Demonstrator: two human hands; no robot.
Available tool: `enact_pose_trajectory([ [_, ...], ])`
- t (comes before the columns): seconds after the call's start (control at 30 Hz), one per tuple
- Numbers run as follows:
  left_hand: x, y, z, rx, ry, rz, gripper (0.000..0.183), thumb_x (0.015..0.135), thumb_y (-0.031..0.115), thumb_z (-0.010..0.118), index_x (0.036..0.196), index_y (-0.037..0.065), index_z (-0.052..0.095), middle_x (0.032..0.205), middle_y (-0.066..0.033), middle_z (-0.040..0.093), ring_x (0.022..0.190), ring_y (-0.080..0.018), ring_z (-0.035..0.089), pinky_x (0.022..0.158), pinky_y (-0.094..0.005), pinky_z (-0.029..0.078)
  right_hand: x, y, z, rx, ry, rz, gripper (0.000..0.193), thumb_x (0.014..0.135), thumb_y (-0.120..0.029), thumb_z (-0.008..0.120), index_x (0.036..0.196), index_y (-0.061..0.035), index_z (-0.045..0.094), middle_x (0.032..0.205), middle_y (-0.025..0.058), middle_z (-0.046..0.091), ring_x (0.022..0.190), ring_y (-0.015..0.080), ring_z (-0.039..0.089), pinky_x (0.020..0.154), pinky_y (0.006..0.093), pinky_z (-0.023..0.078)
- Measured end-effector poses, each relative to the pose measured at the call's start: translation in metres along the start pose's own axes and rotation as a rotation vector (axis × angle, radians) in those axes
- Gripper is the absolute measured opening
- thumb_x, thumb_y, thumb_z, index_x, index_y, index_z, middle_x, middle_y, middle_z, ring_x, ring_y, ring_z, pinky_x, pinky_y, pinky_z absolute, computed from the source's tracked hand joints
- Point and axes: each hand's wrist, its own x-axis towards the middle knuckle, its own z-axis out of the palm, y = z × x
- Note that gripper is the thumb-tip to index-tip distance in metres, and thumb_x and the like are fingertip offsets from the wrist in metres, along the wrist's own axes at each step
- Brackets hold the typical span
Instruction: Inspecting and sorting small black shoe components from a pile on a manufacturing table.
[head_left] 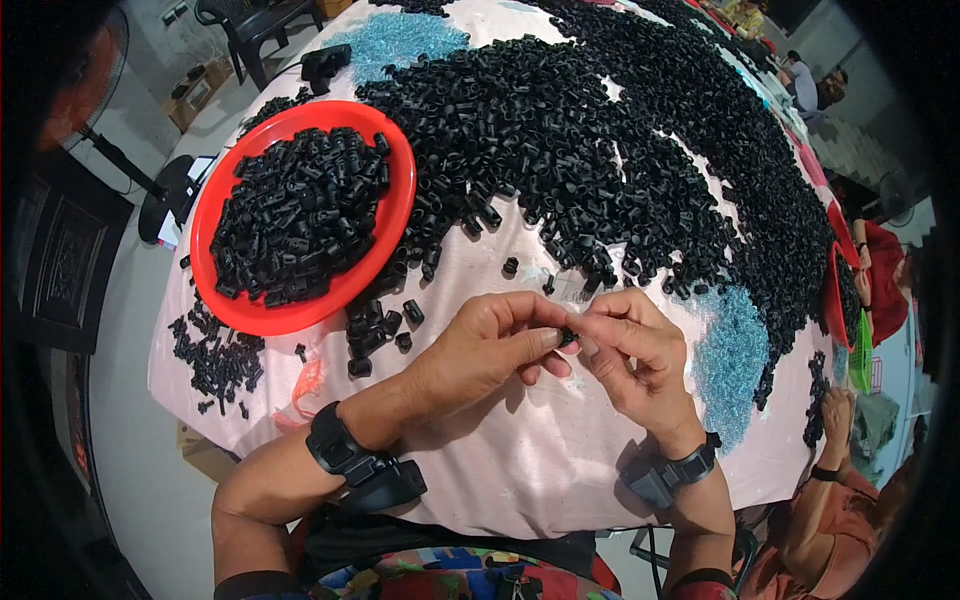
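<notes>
Over the near middle of the table my two hands meet at the fingertips. My left hand (502,340) is closed, pinching a small black plastic part (568,338) between thumb and fingers. My right hand (638,350) touches the same spot with its thumb and forefinger pressed together; whatever lies between them is hidden. Just beyond the hands lie a loose short black cap (511,266) and a thin black stemmed piece (548,284). To the left of my left hand are several black tubular parts (375,325).
A red basin (404,230) heaped with black parts stands left. Black stemmed pieces (222,362) lie in front of it. A large black pile (600,150) covers the far table. Small shiny blue pieces (730,365) are heaped at right. Another person's hand (836,425) is at the right edge.
</notes>
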Motion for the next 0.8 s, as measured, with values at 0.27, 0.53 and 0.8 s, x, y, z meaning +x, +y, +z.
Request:
enact_pose_trajectory([
  [0.27, -0.0002, -0.0004, -0.0016, -0.013, 0.012, -0.051, 0.029, 0.102, 0.010, 0.063, 0.128, -0.003, 0.062, 0.111, -0.0065, 0.069, 0.093, -0.0089, 0.067, 0.074, -0.0171, 0.053, 0.0000, -0.0025, -0.0011, 0.102, 0.031, 0.113, 0.020, 0.092, -0.001, 0.073, 0.111, -0.0026, 0.077, 0.102, 0.0067, 0.064, 0.083, 0.0092, 0.061, 0.067, 0.0203, 0.048],
  [0.53, -0.0011, -0.0001, 0.0043, -0.034, 0.023, -0.014, 0.028, 0.102, 0.009, 0.062, 0.128, -0.002, 0.061, 0.109, -0.0057, 0.069, 0.093, -0.0091, 0.069, 0.070, -0.0173, 0.055, 0.0003, -0.0014, -0.0028, 0.027, 0.008, 0.061, 0.021, 0.091, 0.004, 0.070, 0.112, -0.0003, 0.076, 0.105, 0.0098, 0.064, 0.085, 0.0119, 0.066, 0.069, 0.0222, 0.054],
  [0.8, 0.0010, 0.0021, 0.0017, 0.004, 0.035, -0.001, 0.030, 0.103, 0.011, 0.062, 0.129, -0.003, 0.060, 0.111, -0.0072, 0.070, 0.092, -0.0093, 0.069, 0.069, -0.0178, 0.055, 0.0006, -0.0004, -0.0013, -0.053, -0.001, 0.019, 0.025, 0.091, 0.006, 0.069, 0.115, -0.0008, 0.075, 0.108, 0.0107, 0.062, 0.089, 0.0134, 0.068, 0.073, 0.0228, 0.055],
])
